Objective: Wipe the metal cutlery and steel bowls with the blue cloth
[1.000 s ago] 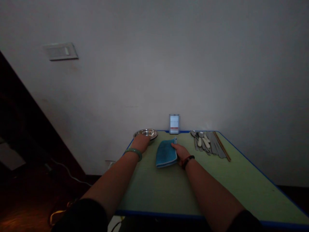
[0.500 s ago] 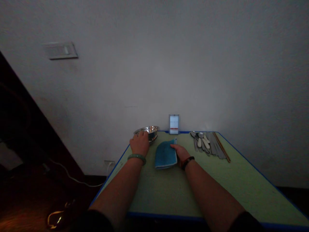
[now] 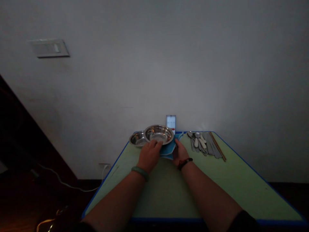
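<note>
My left hand point(image 3: 150, 154) is closed on the near rim of a shiny metal bowl point(image 3: 159, 133), which is lifted and tipped a little toward me. Behind it to the left, a second metal bowl point(image 3: 138, 139) stands on the green table point(image 3: 169, 190). A folded blue cloth point(image 3: 169, 149) lies against the right underside of the held bowl. My right hand point(image 3: 180, 152) grips this cloth at its right side, thumb on top and the other fingers mostly hidden beneath.
Several spoons and other cutlery point(image 3: 199, 141) lie at the table's back right, with brown chopsticks point(image 3: 218, 148) beside them. A phone point(image 3: 171, 123) with a lit screen leans on the wall. A white cable point(image 3: 70, 186) hangs from a wall socket at left.
My left hand has lifted a bowl off the other one and carried it right, over to the cloth. The cloth, held by my right hand, now reaches under the bowl.
</note>
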Motion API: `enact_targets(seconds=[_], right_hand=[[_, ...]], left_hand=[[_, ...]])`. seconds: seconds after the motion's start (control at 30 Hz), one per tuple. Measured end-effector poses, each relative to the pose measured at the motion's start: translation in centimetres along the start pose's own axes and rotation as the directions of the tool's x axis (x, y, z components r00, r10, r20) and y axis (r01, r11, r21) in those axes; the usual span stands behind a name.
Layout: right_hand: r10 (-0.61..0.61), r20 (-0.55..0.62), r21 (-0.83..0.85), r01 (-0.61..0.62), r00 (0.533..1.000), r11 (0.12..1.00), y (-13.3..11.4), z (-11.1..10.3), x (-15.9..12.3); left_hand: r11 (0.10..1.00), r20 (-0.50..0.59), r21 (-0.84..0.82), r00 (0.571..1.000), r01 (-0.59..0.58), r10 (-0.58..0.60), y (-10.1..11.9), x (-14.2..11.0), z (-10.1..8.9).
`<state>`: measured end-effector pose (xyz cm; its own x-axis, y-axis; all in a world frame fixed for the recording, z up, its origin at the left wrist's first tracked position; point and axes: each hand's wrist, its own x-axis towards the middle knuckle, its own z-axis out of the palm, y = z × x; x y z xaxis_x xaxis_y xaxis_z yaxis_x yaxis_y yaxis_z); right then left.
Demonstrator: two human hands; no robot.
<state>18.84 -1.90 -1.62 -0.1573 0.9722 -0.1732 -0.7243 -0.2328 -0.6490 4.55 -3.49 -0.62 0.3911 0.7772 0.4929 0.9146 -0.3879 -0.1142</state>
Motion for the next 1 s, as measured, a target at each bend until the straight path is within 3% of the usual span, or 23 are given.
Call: enact_targets(seconds=[0.1,0.27,0.4,0.53,0.6,0.67,0.77,0.83,0.93,1.0], right_hand=[[-0.04,0.051,-0.022,0.041,0.998,0.999,-0.1,0.0,0.0],[-0.035,0.093,-0.095,0.044,0.995,0.995,0.2,0.0,0.1],[-0.046,-0.039,-0.066,0.044,0.998,0.997,0.4,-0.5,0.4],[-0.139,-0.214,-0.081,0.124,0.967,0.989,0.8,-1.5,1.3],[-0.201,-0.253,-0.11,0.179,0.946,0.978,0.9,-1.9,1.8],[-0.206,-0.283,-0.12,0.178,0.937,0.977,0.9,-2.1,2.1],[-0.114,-0.269,-0.09,0.093,0.956,0.992,0.8,-2.2,2.0],[-0.055,-0.213,-0.077,0.039,0.975,0.996,0.8,-2.3,2.0],[-0.011,-0.115,-0.108,-0.001,0.993,0.994,1.0,-2.3,1.8],[-0.003,-0.027,-0.126,0.0,1.0,0.992,1.1,-2.0,1.7]], left_hand=[[1.0,0.036,-0.012,0.999,-0.027,0.027,0.5,-0.1,0.2],[0.992,-0.001,-0.066,0.994,-0.109,0.109,1.0,-0.3,0.5],[0.976,-0.035,-0.141,0.986,-0.165,0.162,0.9,-0.4,0.8],[0.942,-0.062,-0.266,0.979,-0.203,0.194,0.6,-0.6,0.8],[0.914,-0.108,-0.366,0.984,-0.173,0.143,0.4,-0.6,0.9],[0.862,-0.168,-0.499,0.986,-0.087,0.002,-0.1,-0.5,1.1],[0.675,-0.167,-0.731,0.932,0.102,-0.322,-1.1,-0.1,1.5],[0.46,-0.019,-0.863,0.895,0.21,-0.446,-1.9,0.1,1.5],[0.106,0.273,-0.93,0.854,0.352,-0.444,-2.5,0.3,1.1],[-0.085,0.392,-0.915,0.818,0.394,-0.42,-2.4,0.4,0.9]])
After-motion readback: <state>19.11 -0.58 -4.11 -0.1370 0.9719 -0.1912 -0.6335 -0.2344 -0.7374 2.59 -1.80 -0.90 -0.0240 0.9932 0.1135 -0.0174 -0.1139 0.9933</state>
